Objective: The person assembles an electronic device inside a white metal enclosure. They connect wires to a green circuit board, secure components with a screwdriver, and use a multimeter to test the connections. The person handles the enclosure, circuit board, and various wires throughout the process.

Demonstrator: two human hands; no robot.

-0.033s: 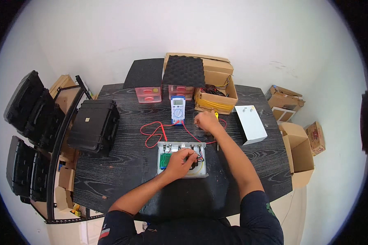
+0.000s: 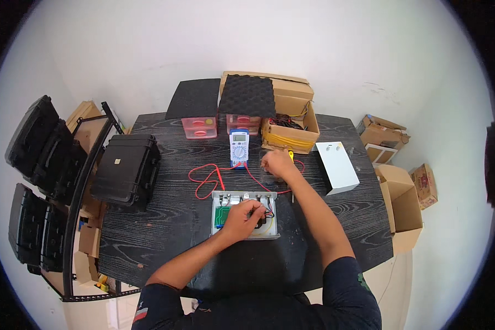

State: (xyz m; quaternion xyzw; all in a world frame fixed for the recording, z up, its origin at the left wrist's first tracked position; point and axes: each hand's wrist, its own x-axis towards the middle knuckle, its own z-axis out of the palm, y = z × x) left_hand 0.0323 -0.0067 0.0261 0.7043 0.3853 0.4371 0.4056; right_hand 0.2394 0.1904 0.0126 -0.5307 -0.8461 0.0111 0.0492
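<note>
My left hand (image 2: 240, 221) is over an open grey metal enclosure (image 2: 217, 226), its fingers pinched together among the wires at the enclosure's right half. What the pinch holds, if anything, is too small to make out. Inside the enclosure a green circuit board (image 2: 222, 213) shows at the left, and connectors line its far wall. My right hand (image 2: 279, 164) reaches over a small clear container (image 2: 266, 178), fingers closed downward; their tips are hidden. A blue and white multimeter (image 2: 240, 147) stands beyond the enclosure, with a red test lead (image 2: 221, 179) looped on the table.
A grey metal cover (image 2: 337, 168) lies at the right. Behind are pink drawer units (image 2: 200, 127) under black foam and a cardboard box (image 2: 292, 138) of cables. At the left sits a black hard case (image 2: 125, 168) beside a shelf rack; another open carton (image 2: 406, 212) stands beyond the table's right edge.
</note>
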